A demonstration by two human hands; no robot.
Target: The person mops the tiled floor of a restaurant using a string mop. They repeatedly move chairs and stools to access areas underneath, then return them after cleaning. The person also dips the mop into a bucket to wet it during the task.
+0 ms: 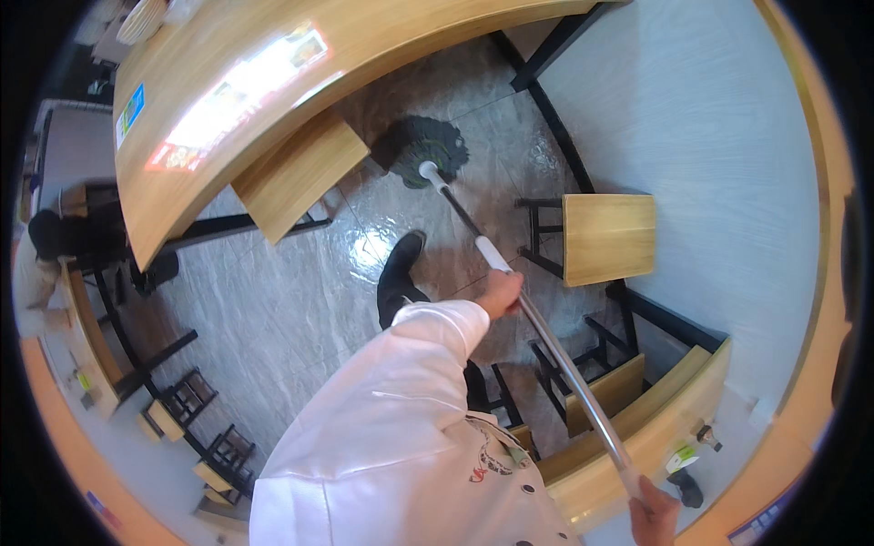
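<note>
My left hand [502, 293] is closed around the middle of a mop's metal pole [560, 355], just above a white plastic sleeve on it. Near the lower right rim of the view, my right hand [654, 513] grips the pole's upper end. The pole slants away from me to a white swivel joint [428, 170]. Below that joint a dark grey-green mop head [437, 147] lies spread out on the wet, shiny tile floor [287, 327]. The mop head rests beyond my black shoe [403, 263], close to a wooden stool's corner.
A long wooden table [225, 102] crosses the upper left, with a wooden stool [300, 177] partly beneath it. Another stool [608, 239] stands against the pale wall [724, 170]. Behind the pole are a second table [642, 450] and more stools. A person [41, 286] sits at far left.
</note>
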